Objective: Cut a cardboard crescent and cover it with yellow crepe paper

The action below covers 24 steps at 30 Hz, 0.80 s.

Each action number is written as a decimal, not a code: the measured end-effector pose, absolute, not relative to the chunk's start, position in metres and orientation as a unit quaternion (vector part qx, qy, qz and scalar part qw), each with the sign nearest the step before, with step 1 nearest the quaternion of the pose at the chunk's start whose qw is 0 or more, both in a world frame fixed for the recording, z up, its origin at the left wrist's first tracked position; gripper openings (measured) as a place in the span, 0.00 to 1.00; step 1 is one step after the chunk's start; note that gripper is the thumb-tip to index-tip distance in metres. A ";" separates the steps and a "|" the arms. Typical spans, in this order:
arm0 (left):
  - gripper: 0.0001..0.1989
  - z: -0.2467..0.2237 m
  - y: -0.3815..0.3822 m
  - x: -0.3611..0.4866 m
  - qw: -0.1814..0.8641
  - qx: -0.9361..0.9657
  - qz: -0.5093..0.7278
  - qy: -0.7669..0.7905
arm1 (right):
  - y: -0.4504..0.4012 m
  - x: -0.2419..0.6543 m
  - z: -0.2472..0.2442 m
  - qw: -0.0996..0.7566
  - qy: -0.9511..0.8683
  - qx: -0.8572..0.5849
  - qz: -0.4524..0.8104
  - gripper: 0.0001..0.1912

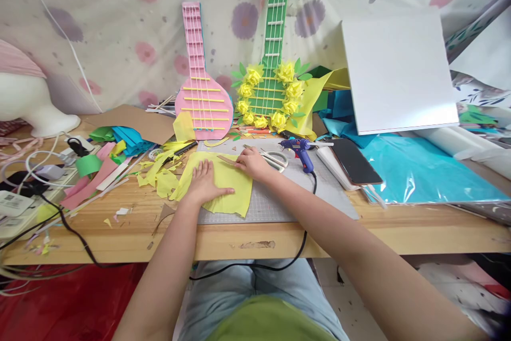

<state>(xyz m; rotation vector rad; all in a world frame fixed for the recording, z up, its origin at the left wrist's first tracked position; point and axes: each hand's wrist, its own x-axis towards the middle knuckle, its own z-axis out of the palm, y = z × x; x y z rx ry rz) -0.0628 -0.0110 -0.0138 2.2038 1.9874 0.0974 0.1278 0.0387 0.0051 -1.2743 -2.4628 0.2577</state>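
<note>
A yellow sheet [233, 197] lies on the grey cutting mat [279, 210]. My left hand [204, 184] rests flat on its left part, fingers spread and thumb pointing right. Near the sheet's upper right corner, my right hand [252, 163] has its fingers closed at the end of a small brown strip [225, 159]. White-handled scissors [275, 160] lie just right of that hand. A purple glue gun [301, 154] sits farther right on the mat, its black cord running off the table's front edge.
A pink paper guitar [203, 104] and a green one [268, 91] with yellow flowers stand behind the mat. Paper scraps [90, 165] and cables are at the left. A phone [356, 161], a blue wrapped sheet [423, 171] and a white board [400, 72] stand or lie at the right.
</note>
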 end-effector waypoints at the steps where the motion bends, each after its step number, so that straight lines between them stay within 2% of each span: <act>1: 0.59 -0.014 -0.011 -0.063 0.087 0.740 0.031 0.667 | 0.038 0.127 0.004 0.177 -0.870 -0.453 0.085 0.14; 12: 0.59 -0.010 -0.012 -0.061 0.090 0.736 0.000 0.671 | 0.030 0.122 -0.007 0.172 -0.865 -0.471 0.028 0.15; 18: 0.59 -0.004 -0.014 -0.061 0.092 0.740 -0.003 0.666 | 0.032 0.125 -0.007 0.195 -0.858 -0.473 0.051 0.14; 20: 0.55 0.001 -0.014 -0.056 0.080 0.734 0.020 0.674 | 0.034 0.129 -0.007 0.218 -0.848 -0.476 0.076 0.16; 24: 0.34 0.008 -0.013 -0.036 0.014 0.739 0.112 0.665 | 0.036 0.139 -0.009 0.286 -0.813 -0.493 0.121 0.19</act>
